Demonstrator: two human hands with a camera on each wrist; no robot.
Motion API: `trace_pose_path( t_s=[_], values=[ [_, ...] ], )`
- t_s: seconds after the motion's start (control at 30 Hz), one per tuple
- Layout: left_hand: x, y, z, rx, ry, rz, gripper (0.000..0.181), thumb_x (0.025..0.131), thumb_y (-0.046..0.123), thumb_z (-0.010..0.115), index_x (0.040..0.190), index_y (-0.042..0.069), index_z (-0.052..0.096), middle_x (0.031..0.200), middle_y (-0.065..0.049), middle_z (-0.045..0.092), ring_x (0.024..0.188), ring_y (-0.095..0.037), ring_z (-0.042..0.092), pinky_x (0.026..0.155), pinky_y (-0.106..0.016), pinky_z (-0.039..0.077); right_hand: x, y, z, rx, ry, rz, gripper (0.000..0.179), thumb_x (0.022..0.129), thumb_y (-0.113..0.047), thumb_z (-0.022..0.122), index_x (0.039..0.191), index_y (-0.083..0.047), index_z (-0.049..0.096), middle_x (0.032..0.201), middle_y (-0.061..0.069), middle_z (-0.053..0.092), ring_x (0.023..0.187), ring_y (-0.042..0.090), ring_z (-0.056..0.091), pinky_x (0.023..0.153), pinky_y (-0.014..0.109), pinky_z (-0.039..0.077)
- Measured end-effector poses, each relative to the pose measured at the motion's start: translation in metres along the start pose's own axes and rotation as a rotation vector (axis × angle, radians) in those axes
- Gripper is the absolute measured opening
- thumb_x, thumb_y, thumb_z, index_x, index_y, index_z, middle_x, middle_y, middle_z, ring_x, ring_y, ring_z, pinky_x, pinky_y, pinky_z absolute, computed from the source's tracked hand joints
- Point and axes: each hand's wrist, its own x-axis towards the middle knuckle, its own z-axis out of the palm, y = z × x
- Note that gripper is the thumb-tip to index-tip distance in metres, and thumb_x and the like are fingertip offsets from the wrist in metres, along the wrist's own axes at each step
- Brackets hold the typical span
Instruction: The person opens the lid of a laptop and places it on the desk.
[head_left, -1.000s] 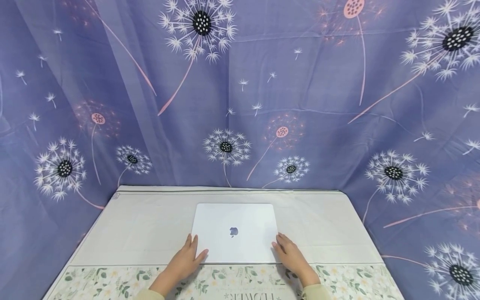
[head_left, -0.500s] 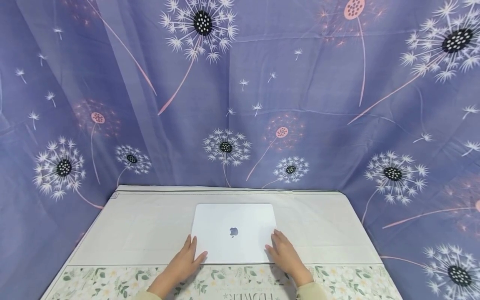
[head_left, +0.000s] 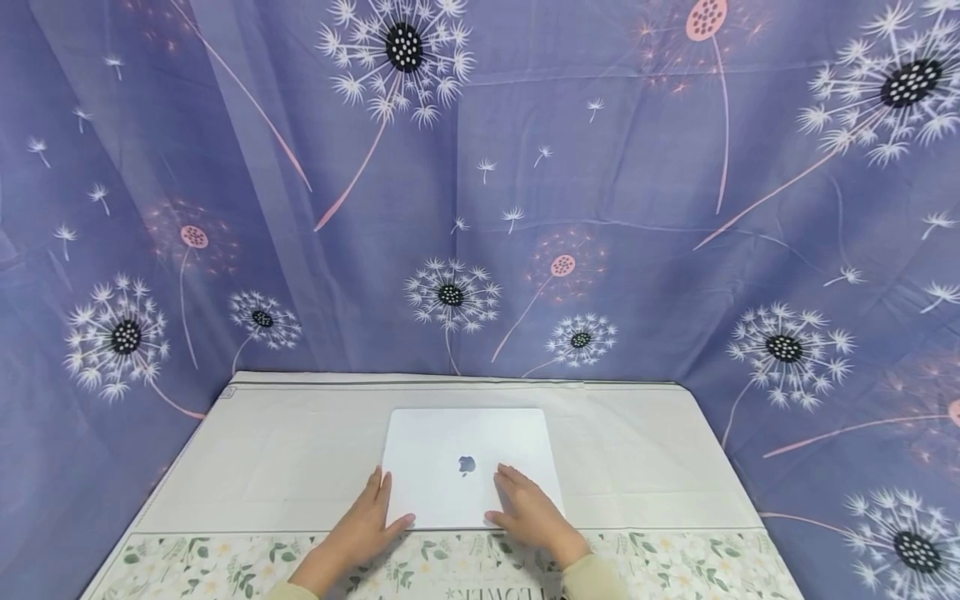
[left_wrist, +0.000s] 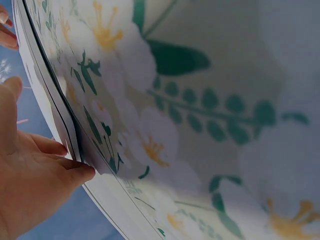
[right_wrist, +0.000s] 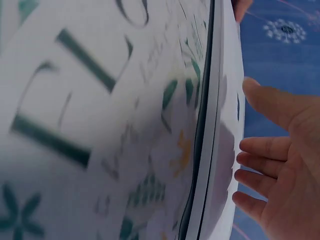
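Observation:
A closed silver laptop with a dark apple logo lies flat on a white cover, its front edge toward me. My left hand holds its front left corner, fingers along the side and thumb over the lid; in the left wrist view the fingertips are right at the laptop's edge. Over the right half of the lid is my right hand, thumb spread from the fingers and nothing in its grasp. The right wrist view shows its fingers extended just above the lid.
White cloth covers the table, with a floral strip carrying printed letters along the near side. Purple curtains with dandelion prints enclose the table at the back and both sides.
My right hand has shifted left from the laptop's right side onto the right half of its lid. The left hand and the laptop have hardly moved.

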Motion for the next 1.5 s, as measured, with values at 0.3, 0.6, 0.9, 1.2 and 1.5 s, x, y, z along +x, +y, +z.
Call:
trace_pose_path(
  t_s=[0.3, 0.6, 0.9, 1.2, 1.5],
  values=[
    [-0.001, -0.003, 0.0, -0.015, -0.025, 0.007, 0.103, 0.083, 0.063, 0.06, 0.146, -0.011, 0.026, 0.152, -0.035, 0.016, 0.139, -0.047, 0.025, 0.111, -0.059, 0.027, 0.01, -0.015, 0.011, -0.117, -0.012, -0.066, 0.078, 0.075, -0.048, 0.076, 0.131, 0.002, 0.055, 0.141, 0.016, 0.049, 0.129, 0.031, 0.048, 0.107, 0.044, 0.041],
    [-0.003, -0.003, 0.0, -0.005, -0.023, 0.024, 0.107, 0.08, 0.061, 0.065, 0.146, -0.012, 0.024, 0.152, -0.034, 0.016, 0.139, -0.046, 0.024, 0.112, -0.057, 0.027, 0.016, -0.019, 0.018, -0.297, 0.007, -0.12, 0.08, 0.072, -0.05, 0.078, 0.129, 0.002, 0.056, 0.135, 0.015, 0.054, 0.125, 0.027, 0.051, 0.107, 0.036, 0.043],
    [-0.003, -0.001, -0.001, 0.011, -0.003, 0.023, 0.106, 0.079, 0.055, 0.07, 0.146, -0.013, 0.024, 0.151, -0.035, 0.018, 0.138, -0.045, 0.027, 0.111, -0.056, 0.029, 0.022, -0.024, 0.018, -0.354, -0.016, -0.123, 0.084, 0.069, -0.052, 0.078, 0.13, 0.002, 0.055, 0.136, 0.015, 0.053, 0.128, 0.026, 0.049, 0.108, 0.037, 0.041],
    [-0.003, 0.0, 0.0, 0.026, 0.012, 0.026, 0.103, 0.08, 0.052, 0.071, 0.145, -0.013, 0.024, 0.151, -0.035, 0.019, 0.138, -0.045, 0.029, 0.111, -0.055, 0.03, 0.019, -0.026, 0.017, -0.347, -0.009, -0.174, 0.074, 0.073, -0.047, 0.078, 0.126, 0.001, 0.059, 0.133, 0.013, 0.056, 0.124, 0.024, 0.052, 0.106, 0.035, 0.043],
    [-0.003, 0.0, -0.002, 0.027, 0.015, 0.033, 0.105, 0.078, 0.051, 0.073, 0.146, -0.013, 0.024, 0.151, -0.035, 0.02, 0.138, -0.045, 0.029, 0.111, -0.055, 0.03, 0.019, -0.025, 0.022, -0.353, -0.023, -0.163, 0.067, 0.077, -0.045, 0.074, 0.126, -0.003, 0.059, 0.132, 0.009, 0.056, 0.124, 0.021, 0.053, 0.106, 0.034, 0.044]
  ],
)
